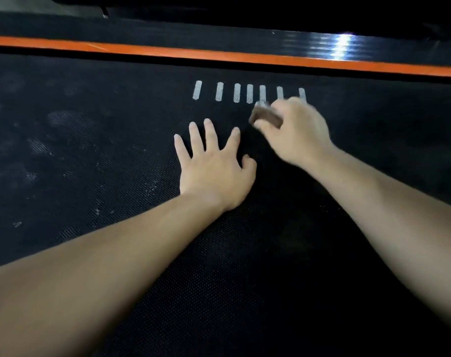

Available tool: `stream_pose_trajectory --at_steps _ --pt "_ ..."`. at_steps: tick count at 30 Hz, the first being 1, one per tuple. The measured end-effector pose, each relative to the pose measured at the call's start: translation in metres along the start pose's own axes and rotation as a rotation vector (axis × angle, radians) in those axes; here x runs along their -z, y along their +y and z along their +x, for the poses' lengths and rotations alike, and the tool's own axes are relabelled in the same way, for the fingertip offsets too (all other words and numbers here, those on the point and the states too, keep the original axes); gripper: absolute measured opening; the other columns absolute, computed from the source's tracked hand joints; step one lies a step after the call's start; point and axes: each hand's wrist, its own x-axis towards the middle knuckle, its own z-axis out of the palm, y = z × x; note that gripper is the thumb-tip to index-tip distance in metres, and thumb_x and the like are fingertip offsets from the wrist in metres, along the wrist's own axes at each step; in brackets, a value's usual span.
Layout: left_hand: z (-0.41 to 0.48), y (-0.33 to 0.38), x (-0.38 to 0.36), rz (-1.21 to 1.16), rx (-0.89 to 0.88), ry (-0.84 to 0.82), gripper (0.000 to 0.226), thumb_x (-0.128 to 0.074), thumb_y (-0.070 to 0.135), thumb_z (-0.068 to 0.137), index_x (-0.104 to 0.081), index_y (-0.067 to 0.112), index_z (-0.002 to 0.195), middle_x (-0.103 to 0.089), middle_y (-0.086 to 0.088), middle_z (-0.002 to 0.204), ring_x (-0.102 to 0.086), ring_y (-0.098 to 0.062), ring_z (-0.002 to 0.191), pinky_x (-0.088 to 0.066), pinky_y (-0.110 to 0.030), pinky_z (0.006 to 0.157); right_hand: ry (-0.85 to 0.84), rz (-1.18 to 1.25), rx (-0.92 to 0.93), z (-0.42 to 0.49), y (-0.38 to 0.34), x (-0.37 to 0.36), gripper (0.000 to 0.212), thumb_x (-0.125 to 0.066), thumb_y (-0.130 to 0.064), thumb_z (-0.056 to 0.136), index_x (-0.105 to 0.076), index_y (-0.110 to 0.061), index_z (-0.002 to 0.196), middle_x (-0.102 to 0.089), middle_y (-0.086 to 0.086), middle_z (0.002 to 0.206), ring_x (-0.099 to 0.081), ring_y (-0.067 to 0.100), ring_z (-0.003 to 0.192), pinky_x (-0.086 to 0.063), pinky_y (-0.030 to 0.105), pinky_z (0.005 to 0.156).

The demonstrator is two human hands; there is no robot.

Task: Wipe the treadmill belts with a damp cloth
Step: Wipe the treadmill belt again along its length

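Your left hand (214,173) lies flat on the black treadmill belt (90,150) just below the row of white marks (236,93), fingers straight and spread, holding nothing. Your right hand (296,130), blurred, covers the right end of that row, its fingers curled round a small brown cloth (265,117) just under the marks. Beyond the marks runs an orange stripe (167,51).
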Motion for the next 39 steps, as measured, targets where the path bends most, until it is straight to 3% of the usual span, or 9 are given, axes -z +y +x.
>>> stream_pose_trajectory --at_steps 3,8,11,13,18,25,33,36,39 --pt "0.0 0.001 -0.001 0.008 -0.004 0.012 0.068 -0.024 0.055 0.1 -0.011 0.036 0.164 0.003 -0.017 0.172 0.012 -0.04 0.157 0.008 -0.064 0.123 -0.075 0.001 0.096 0.006 0.011 0.004 0.031 -0.063 -0.054 0.09 -0.055 -0.026 0.08 -0.055 -0.001 0.086 -0.053 0.021 0.078 -0.041 0.034 0.068" --pt "0.0 0.002 -0.001 0.001 -0.007 0.029 0.068 -0.023 0.055 0.1 -0.011 0.035 0.164 0.003 -0.018 0.172 0.013 -0.041 0.157 0.008 -0.064 0.123 0.082 -0.065 -0.256 0.068 0.041 0.001 0.034 -0.06 -0.051 0.095 -0.065 -0.019 0.104 -0.067 0.002 0.099 -0.063 0.025 0.092 -0.047 0.036 0.073" --pt "0.0 0.003 -0.001 0.006 -0.01 0.041 0.068 -0.023 0.054 0.1 -0.012 0.034 0.164 0.002 -0.018 0.172 0.012 -0.041 0.157 0.008 -0.064 0.123 0.066 -0.033 -0.102 0.058 0.016 -0.015 0.036 -0.061 -0.053 0.093 -0.066 -0.02 0.106 -0.064 0.003 0.102 -0.061 0.025 0.092 -0.052 0.041 0.081" --pt "0.001 0.004 -0.001 0.011 -0.012 0.049 0.068 -0.023 0.054 0.1 -0.012 0.034 0.164 0.002 -0.019 0.172 0.012 -0.041 0.157 0.007 -0.064 0.123 0.023 0.006 -0.041 0.057 0.012 -0.017 0.032 -0.062 -0.055 0.092 -0.064 -0.023 0.095 -0.062 0.0 0.096 -0.057 0.021 0.087 -0.048 0.038 0.076" --pt "0.001 0.004 -0.003 0.016 -0.013 0.062 0.067 -0.023 0.054 0.1 -0.013 0.034 0.163 0.0 -0.019 0.172 0.011 -0.042 0.157 0.007 -0.064 0.123 0.105 0.014 -0.461 0.112 0.04 -0.007 0.036 -0.063 -0.05 0.093 -0.067 -0.019 0.111 -0.068 -0.001 0.099 -0.066 0.021 0.091 -0.047 0.034 0.07" --pt "0.002 0.003 -0.004 0.017 -0.019 0.077 0.067 -0.022 0.055 0.1 -0.013 0.034 0.163 0.0 -0.019 0.172 0.01 -0.041 0.157 0.005 -0.064 0.123 0.067 0.041 -0.197 0.116 -0.02 -0.038 0.032 -0.063 -0.051 0.092 -0.067 -0.021 0.104 -0.066 -0.002 0.1 -0.061 0.021 0.091 -0.051 0.038 0.078" --pt "0.001 0.003 -0.004 0.022 -0.023 0.07 0.067 -0.022 0.055 0.1 -0.013 0.033 0.164 0.0 -0.019 0.172 0.01 -0.042 0.157 0.005 -0.065 0.123 0.166 -0.061 -0.557 0.101 0.084 0.014 0.034 -0.063 -0.048 0.095 -0.066 -0.019 0.111 -0.067 0.001 0.104 -0.06 0.022 0.09 -0.043 0.033 0.075" --pt "0.001 0.003 -0.004 0.037 -0.015 0.06 0.068 -0.02 0.055 0.1 -0.011 0.033 0.164 0.001 -0.019 0.172 0.01 -0.041 0.157 0.005 -0.065 0.123 0.139 -0.041 -0.336 0.077 0.068 0.005 0.037 -0.063 -0.051 0.094 -0.067 -0.018 0.11 -0.067 0.001 0.101 -0.056 0.019 0.085 -0.039 0.029 0.071" --pt "0.002 0.004 -0.004 0.044 -0.011 0.06 0.068 -0.021 0.055 0.1 -0.011 0.034 0.163 0.0 -0.019 0.172 0.01 -0.041 0.157 0.005 -0.065 0.123 -0.015 -0.006 -0.05 0.048 0.052 0.005 0.03 -0.065 -0.051 0.092 -0.062 -0.022 0.088 -0.057 -0.004 0.084 -0.053 0.016 0.075 -0.034 0.029 0.064"
